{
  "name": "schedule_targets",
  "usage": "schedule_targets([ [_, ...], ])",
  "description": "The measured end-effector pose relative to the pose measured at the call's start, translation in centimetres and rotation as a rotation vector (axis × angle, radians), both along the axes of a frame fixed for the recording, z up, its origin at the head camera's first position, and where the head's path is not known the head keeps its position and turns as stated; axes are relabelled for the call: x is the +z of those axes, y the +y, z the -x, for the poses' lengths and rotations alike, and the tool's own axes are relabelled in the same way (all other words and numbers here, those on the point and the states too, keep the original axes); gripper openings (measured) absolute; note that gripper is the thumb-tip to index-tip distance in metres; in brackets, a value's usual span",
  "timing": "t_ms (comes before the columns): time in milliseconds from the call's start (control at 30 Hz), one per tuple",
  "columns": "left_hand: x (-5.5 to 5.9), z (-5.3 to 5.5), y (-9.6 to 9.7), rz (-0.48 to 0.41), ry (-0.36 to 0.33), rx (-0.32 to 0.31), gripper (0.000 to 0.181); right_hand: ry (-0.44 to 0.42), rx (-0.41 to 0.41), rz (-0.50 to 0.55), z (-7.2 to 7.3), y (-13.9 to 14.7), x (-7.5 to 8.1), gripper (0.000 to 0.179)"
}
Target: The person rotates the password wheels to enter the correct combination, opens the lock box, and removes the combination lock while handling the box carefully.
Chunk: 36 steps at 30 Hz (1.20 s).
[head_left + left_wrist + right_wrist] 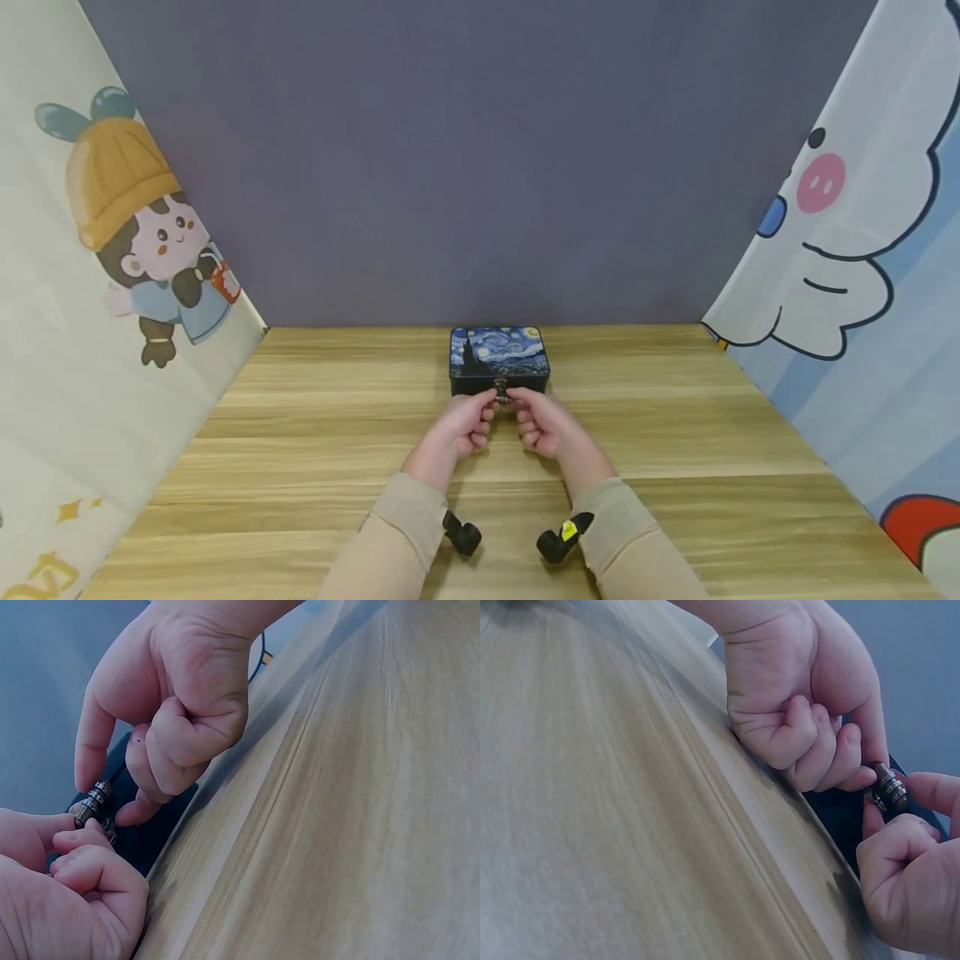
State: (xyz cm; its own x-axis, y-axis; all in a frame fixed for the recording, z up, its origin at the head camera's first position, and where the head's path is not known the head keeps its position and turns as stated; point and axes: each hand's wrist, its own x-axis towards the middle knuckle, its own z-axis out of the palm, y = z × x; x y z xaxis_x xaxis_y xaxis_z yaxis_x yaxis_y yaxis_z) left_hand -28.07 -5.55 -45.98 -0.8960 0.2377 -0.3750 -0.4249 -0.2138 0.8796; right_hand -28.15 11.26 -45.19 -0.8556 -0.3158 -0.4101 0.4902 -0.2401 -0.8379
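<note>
A small dark box [504, 358] with a blue starry-night picture on its lid stands at the back of the table, its lid down. At the clasp on its front is a small bronze-coloured combination padlock [93, 803] with ringed number dials. My left hand [468, 423] pinches one end of this padlock between thumb and index finger. From the other side, my right hand [547, 425] has its thumb and index finger at the opposite end, the other fingers curled in. The fingertips partly cover the padlock and the clasp.
The wood-grain table [315, 467] runs up to a grey back panel [480, 167]. Cartoon-printed curtains [45, 292] flank both sides. Black wrist-worn devices [463, 537] jut inward from both sleeves.
</note>
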Motion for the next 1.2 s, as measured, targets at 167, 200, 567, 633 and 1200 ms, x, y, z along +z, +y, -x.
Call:
schedule_targets([
  [167, -0.4, 0.3, -0.1, -0.002, 0.01, -0.002, 0.028, 0.011, 0.013, 0.006, 0.3, -0.1, -0.4, 0.024],
  [200, -0.5, 0.4, -0.1, -0.003, 0.012, -0.004, 0.028, 0.014, 0.016, 0.006, 0.3, -0.1, -0.4, 0.024],
  [567, -0.9, -2.1, -2.0, 0.003, 0.017, -0.062, 0.028, 0.017, -0.029, 0.013, -3.2, -2.3, -0.9, 0.022],
  [633, -1.0, -2.6, -2.4, 0.002, 0.017, -0.07, 0.028, 0.014, -0.039, 0.014, -3.9, -2.8, -0.9, 0.022],
  [1200, -0.4, -4.1, -2.5, 0.02, 0.018, -0.063, 0.029, 0.044, -0.052, 0.013, -5.2, -3.1, -0.5, 0.016],
])
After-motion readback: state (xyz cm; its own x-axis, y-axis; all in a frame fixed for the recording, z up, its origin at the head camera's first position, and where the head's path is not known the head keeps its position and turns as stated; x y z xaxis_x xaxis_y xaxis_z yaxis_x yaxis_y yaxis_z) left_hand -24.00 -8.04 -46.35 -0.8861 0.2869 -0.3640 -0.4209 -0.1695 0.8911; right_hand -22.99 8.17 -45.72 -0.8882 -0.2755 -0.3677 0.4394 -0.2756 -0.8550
